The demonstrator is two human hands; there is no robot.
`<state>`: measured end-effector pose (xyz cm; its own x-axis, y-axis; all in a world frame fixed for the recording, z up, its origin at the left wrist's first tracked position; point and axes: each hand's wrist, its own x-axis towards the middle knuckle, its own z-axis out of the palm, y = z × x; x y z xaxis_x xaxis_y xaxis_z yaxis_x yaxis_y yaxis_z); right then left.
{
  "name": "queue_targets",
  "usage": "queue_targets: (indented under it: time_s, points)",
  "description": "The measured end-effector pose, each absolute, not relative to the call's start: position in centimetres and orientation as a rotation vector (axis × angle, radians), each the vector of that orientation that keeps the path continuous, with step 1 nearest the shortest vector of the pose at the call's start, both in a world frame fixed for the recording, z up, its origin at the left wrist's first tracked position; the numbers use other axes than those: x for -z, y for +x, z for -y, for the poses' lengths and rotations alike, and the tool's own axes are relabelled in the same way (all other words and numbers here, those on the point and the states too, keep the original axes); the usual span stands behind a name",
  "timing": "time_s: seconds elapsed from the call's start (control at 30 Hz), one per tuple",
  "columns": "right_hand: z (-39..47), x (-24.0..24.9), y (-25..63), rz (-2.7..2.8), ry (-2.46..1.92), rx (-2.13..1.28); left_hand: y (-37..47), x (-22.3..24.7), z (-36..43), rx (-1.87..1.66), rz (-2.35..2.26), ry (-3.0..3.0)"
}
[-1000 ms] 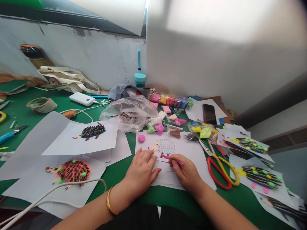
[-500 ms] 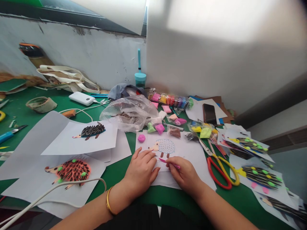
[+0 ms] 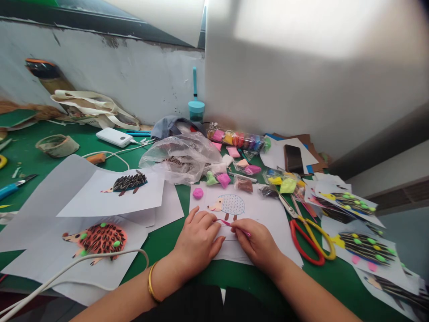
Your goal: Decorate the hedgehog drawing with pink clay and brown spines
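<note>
A hedgehog picture [image 3: 231,205] with blue scalloped spines, a peach face and brown legs lies on white paper [image 3: 275,223] before me. My left hand [image 3: 200,235] rests on the paper's left part, fingers stretched out and thumb apart. My right hand [image 3: 254,239] pinches a slim pink modelling tool [image 3: 226,222]. Its pointed tip reaches left, under the hedgehog's legs, close to my left fingertips. A lump of pink clay [image 3: 198,193] sits on the paper above my left hand.
Red-and-yellow scissors [image 3: 310,237] lie right of the paper. Bagged clay pieces [image 3: 243,183] and a plastic bag of seeds [image 3: 181,161] lie behind. Finished hedgehog pictures [image 3: 103,241] are on the left, more [image 3: 365,248] on the right. A white cable [image 3: 77,264] crosses the left side.
The pink tool's tip has shifted slightly left, nearer my left fingers, with a small turn of my right hand. My left hand stays almost in place.
</note>
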<state>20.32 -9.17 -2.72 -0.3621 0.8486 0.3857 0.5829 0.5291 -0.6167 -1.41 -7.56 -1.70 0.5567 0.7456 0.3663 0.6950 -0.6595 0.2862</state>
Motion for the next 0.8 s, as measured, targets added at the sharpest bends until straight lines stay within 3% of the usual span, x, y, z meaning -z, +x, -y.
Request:
queue_targets:
  time_s: [0.8]
  points:
    - [9.29, 2.92, 19.69, 2.173, -1.023, -0.35, -1.4, 2.27, 7.65, -0.713, -1.22, 2.665]
